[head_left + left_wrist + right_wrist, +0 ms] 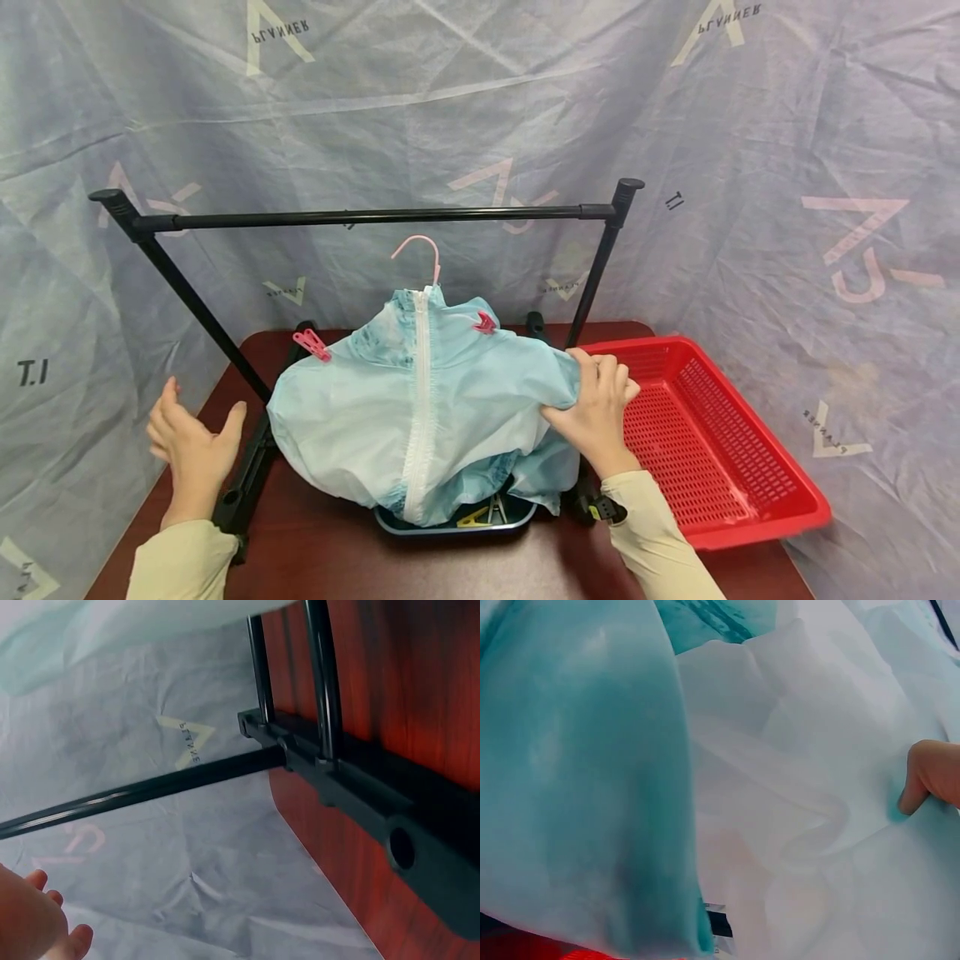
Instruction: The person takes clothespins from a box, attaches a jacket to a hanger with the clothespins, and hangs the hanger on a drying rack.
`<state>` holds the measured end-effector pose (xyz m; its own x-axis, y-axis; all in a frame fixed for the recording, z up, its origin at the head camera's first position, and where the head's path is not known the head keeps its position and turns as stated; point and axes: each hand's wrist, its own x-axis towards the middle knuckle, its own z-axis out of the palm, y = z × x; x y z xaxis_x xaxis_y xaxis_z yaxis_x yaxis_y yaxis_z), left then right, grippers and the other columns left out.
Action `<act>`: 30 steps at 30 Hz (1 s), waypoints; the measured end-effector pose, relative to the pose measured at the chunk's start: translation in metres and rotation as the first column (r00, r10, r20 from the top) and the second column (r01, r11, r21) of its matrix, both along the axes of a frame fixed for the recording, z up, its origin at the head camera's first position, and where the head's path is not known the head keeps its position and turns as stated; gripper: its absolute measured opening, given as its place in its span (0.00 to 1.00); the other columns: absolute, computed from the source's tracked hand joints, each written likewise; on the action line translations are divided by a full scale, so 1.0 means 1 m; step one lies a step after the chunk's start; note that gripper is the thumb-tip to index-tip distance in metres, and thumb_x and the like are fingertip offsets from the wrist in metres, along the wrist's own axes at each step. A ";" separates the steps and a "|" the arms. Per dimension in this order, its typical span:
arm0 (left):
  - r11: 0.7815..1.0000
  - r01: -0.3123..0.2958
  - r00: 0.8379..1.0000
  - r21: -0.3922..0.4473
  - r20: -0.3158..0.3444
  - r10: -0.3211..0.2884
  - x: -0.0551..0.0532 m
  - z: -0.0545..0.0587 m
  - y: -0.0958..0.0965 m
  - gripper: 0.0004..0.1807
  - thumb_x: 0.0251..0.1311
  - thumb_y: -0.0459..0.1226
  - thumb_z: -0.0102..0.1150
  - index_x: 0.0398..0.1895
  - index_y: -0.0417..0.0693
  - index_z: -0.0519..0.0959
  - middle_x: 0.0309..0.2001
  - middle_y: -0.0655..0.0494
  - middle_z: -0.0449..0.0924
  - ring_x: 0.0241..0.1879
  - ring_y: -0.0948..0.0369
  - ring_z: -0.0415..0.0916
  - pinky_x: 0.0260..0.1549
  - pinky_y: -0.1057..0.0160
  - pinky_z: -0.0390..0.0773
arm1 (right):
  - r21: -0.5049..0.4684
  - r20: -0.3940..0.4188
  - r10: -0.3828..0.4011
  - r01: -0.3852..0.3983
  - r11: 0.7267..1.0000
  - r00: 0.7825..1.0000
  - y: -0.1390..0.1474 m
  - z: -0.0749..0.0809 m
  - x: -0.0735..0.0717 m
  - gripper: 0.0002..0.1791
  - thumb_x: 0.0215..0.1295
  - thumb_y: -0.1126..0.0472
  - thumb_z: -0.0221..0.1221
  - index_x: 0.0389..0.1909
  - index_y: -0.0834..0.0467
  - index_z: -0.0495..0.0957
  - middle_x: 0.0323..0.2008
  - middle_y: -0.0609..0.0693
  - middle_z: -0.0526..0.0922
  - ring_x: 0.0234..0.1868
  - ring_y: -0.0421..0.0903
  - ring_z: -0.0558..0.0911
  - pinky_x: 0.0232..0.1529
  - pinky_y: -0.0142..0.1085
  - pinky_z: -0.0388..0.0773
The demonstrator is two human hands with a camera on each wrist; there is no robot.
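A light blue zip-up jacket [480, 392] is on a pink hanger [422, 242], whose hook rises from the collar below the rack's bar. One pink clothespin [312, 344] is at its left shoulder in the head view, another pink clothespin [485, 322] at its right. My right hand [596, 408] grips the jacket's right side; in the right wrist view the thumb [930, 776] presses into the fabric. Off to the left, my left hand [191, 450] is held apart from the jacket, fingers spread and holding nothing. Part of it shows in the left wrist view.
A black garment rack [375, 218] stands on the dark red table [315, 550], its posts either side of the jacket. Under the jacket's hem, a small basin [457, 530] holds yellow and other clips. A red plastic basket [690, 450] stands to the right. Grey cloth hangs behind.
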<state>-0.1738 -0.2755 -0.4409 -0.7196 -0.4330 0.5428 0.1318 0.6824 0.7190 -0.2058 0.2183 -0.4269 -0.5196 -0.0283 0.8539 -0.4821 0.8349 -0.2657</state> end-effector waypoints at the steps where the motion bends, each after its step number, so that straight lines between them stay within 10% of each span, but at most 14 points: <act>1: 1.000 -0.008 1.000 0.008 0.001 0.008 -0.001 0.000 -0.002 0.49 0.56 0.37 0.63 0.77 0.44 0.46 0.68 0.32 0.48 0.65 0.36 0.44 0.56 0.37 0.39 | 0.002 0.003 -0.004 0.004 1.000 1.000 0.000 0.001 0.000 0.39 0.35 0.54 0.73 0.54 0.59 0.73 0.39 0.62 0.70 0.35 0.61 0.65 0.37 0.57 0.52; 30: 0.997 -0.055 0.994 0.059 0.098 0.049 -0.049 0.019 -0.018 0.51 0.59 0.41 0.62 0.78 0.45 0.41 0.71 0.35 0.46 0.71 0.41 0.39 0.62 0.37 0.38 | -0.040 -0.055 -0.047 0.044 0.998 0.997 0.014 0.011 0.009 0.36 0.39 0.51 0.69 0.53 0.61 0.75 0.39 0.64 0.70 0.34 0.61 0.65 0.37 0.57 0.48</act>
<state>-0.2231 -0.2935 -0.4215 -0.7429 -0.5017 0.4432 0.0248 0.6409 0.7672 -0.1964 0.2325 -0.4157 -0.4709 0.0284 0.8817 -0.4588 0.8458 -0.2723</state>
